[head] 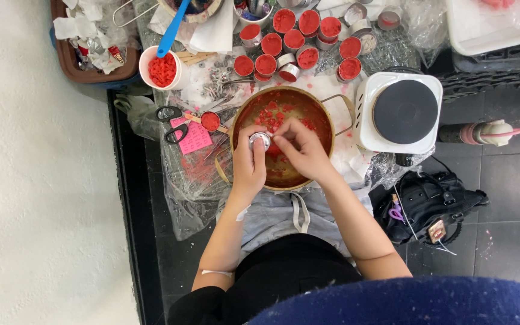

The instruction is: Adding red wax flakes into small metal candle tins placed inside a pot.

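My left hand [248, 161] grips a small round metal tin [260, 141] over a wide metal pot [326, 111] that holds red wax pieces. My right hand [301, 150] is beside it, with the fingertips at the tin's rim. Both hands hover above the pot's near half. Whether the right fingers pinch anything is hidden.
Several small tins filled with red wax [296, 39] stand beyond the pot. A white cup of red pieces with a blue spoon [162, 67] sits at the left, with scissors [170, 123] and a pink note [194, 137] below it. A white hot plate [399, 112] stands right; a black bag [428, 201] lies on the floor.
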